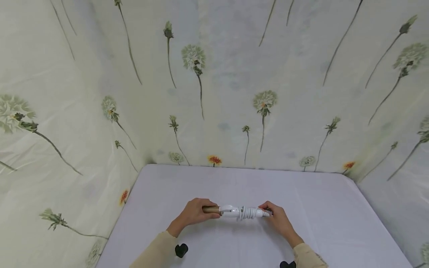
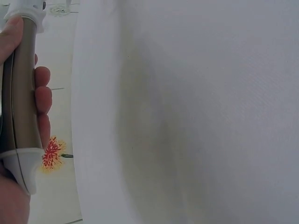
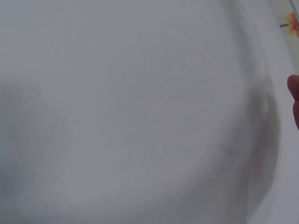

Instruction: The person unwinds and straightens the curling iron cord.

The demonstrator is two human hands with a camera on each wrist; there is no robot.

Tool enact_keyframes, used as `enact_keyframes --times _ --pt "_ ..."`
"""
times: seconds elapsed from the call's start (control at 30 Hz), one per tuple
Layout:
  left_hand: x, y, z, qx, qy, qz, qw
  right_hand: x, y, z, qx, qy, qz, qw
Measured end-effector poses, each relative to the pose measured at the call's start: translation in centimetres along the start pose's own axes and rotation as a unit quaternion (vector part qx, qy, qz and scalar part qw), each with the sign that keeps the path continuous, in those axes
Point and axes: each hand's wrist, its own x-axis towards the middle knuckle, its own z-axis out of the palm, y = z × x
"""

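A handheld appliance with a bronze handle (image 2: pixel 25 88) and white end collars is held level above the table in the head view. White cord (image 1: pixel 248 213) is wound in several loops round its white part, right of the handle. My left hand (image 1: pixel 196 211) grips the bronze handle, thumb along it and fingers wrapped behind, as the left wrist view shows. At the other end, my right hand (image 1: pixel 277 219) pinches the tapered white tip (image 1: pixel 263 213) with thumb and fingers. Only a few fingertips (image 3: pixel 293 88) of that hand show at the right wrist view's edge.
A white cloth covers the table (image 1: pixel 234 186). Curtains (image 1: pixel 228 74) with dandelion prints stand behind it and at both sides. One small black object (image 1: pixel 181 250) is by the left wrist and another (image 1: pixel 287 264) by the right wrist.
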Motion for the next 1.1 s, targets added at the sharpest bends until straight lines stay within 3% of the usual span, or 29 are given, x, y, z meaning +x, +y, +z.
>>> enact_keyframes --times 0.27,0.57,0.8,0.97,1.1 --pt "0.1 0.3 0.0 0.007 0.013 -0.007 0.9999 -1.1 0.8 0.7 -0.032 -0.009 0.031 0.999" --pt "0.2 0.2 0.2 0.024 0.029 -0.035 0.9987 -2.5 1.4 1.3 -0.048 0.016 -0.013 0.999" --pt "0.2 0.3 0.6 0.022 0.037 -0.044 0.9981 -3.6 1.1 1.9 -0.092 0.072 -0.099 0.988" --pt "0.2 0.4 0.7 0.023 0.047 -0.042 0.9977 -4.6 0.3 2.4 -0.142 0.106 -0.092 0.98" --pt "0.3 0.5 0.7 0.031 0.063 -0.036 0.9969 -4.7 -0.5 2.8 -0.131 0.134 -0.099 0.977"
